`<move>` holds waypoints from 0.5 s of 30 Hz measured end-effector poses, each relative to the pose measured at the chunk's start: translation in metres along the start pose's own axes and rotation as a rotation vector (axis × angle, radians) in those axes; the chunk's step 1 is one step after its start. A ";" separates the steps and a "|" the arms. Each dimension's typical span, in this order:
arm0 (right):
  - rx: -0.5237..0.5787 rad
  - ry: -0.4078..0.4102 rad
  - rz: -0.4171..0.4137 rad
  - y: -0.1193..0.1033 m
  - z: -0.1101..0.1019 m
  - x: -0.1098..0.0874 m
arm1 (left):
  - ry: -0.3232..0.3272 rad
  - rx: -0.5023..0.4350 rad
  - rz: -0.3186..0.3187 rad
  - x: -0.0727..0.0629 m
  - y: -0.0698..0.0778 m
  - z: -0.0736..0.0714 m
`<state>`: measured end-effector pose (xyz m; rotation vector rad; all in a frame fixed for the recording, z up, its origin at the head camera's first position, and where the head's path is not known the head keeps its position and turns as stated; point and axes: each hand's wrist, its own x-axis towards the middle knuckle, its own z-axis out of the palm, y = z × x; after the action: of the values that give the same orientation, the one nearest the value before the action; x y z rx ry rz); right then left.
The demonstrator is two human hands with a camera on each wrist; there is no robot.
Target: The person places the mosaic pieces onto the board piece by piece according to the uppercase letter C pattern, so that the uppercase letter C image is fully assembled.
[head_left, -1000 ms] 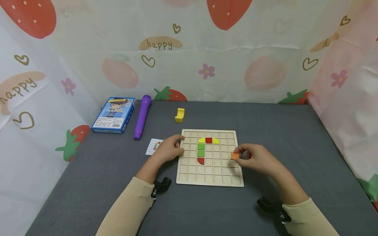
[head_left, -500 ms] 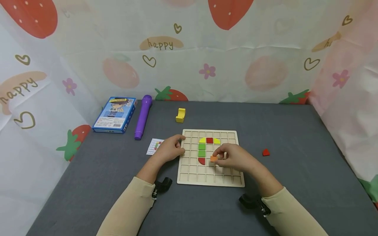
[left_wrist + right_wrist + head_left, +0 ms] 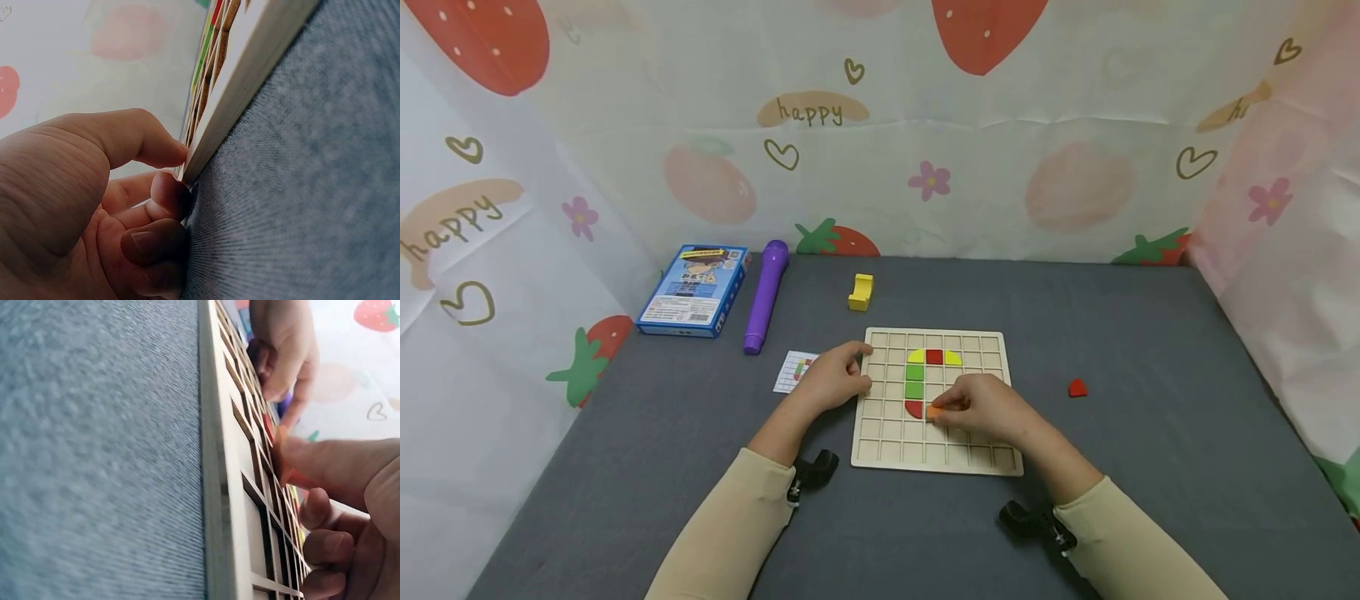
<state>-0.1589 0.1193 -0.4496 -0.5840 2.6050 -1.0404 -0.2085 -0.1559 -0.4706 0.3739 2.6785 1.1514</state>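
A square wooden grid board [image 3: 880,450] lies on the table. Its cells hold a red square piece [image 3: 934,357], two yellow curved pieces, green square pieces [image 3: 914,389] and a red curved piece [image 3: 913,409]. At the board's left edge, my left hand [image 3: 833,379] holds the rim with thumb and index finger; the other fingers are curled in the left wrist view. My right hand [image 3: 988,407] pinches a small orange piece [image 3: 932,413] at the cell just right of the red curved piece. In the right wrist view the orange piece [image 3: 281,453] is blurred and partly covered by the thumb.
A printed pattern card [image 3: 788,372] lies partly behind my left hand. Behind the board stands a yellow block [image 3: 861,292]. A purple microphone-shaped stick [image 3: 766,297] and a blue box [image 3: 693,290] are at back left. A small red piece [image 3: 1077,387] lies right of the board.
My right hand has carried the orange piece leftward from the board's right edge to beside the red curved piece, uncovering the loose red piece. My left hand has stayed at the rim.
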 end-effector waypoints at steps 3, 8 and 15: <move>-0.067 0.045 -0.020 -0.002 0.002 0.000 | -0.001 0.001 0.000 0.000 0.000 0.000; -0.141 0.103 -0.024 -0.004 0.005 0.000 | 0.001 -0.002 0.003 -0.001 0.001 -0.001; -0.172 0.112 -0.001 -0.006 0.006 -0.002 | -0.003 -0.008 0.004 -0.001 0.002 0.000</move>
<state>-0.1528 0.1123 -0.4493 -0.5815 2.8122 -0.8788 -0.2076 -0.1554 -0.4690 0.3801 2.6709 1.1615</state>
